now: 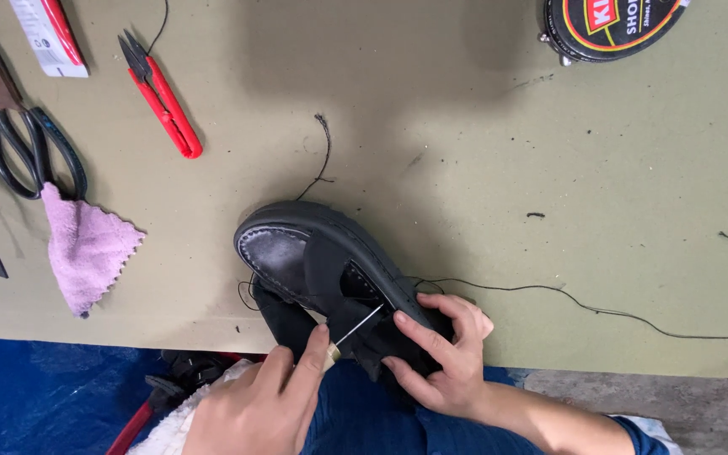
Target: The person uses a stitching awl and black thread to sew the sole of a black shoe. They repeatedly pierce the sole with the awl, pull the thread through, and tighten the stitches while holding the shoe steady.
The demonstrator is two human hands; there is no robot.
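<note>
Nearest the camera, left hand (264,404) comes up from bottom edge, thumb and fingers pinched round a thin steel awl with brass-coloured ferrule (354,329), shaft angled up and right, tip at the strap of a black leather shoe with stitched rubber sole (313,253); right hand (443,347) just beside it, fingers curled and clamped on the heel end of the shoe, holding it against the lap. Shoe lies on its side at the near edge of an olive-green work mat (482,143), long axis running from toe at upper left to heel at lower right, so the toe points away from both hands and the work spot sits between them; left hand is nearer the awl tip, right nearer the heel. Dark blue trousers (364,421) under the hands, blue tarp (35,388) lower left. Long black thread (600,313) trails from the shoe out to the right. Further left a pink cloth scrap (86,248), then black-handled scissors (27,143) (blades run off frame). Far side: red thread snips (162,97), white-and-red tube (48,34), round black polish tin (612,25) at top right
</note>
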